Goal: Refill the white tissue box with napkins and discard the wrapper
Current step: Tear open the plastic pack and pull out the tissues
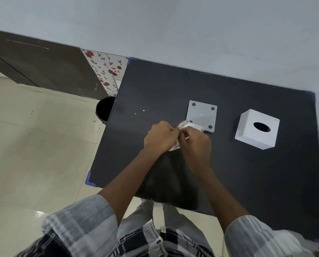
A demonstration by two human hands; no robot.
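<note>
Both hands meet over the middle of the black table (229, 173). My left hand (160, 137) and my right hand (196, 140) each pinch a clear-wrapped napkin pack (184, 126), most of it hidden behind the fingers. The white tissue box (257, 129) stands to the right, its oval opening facing up. Its flat white base plate (202, 115), with round holes at the corners, lies just behind the pack.
A dark round bin (104, 108) stands on the tiled floor at the table's left edge. A pale wall runs behind the table. Brown cabinet doors and a floral panel (106, 71) sit at the far left. Small white scraps (143, 110) lie on the table.
</note>
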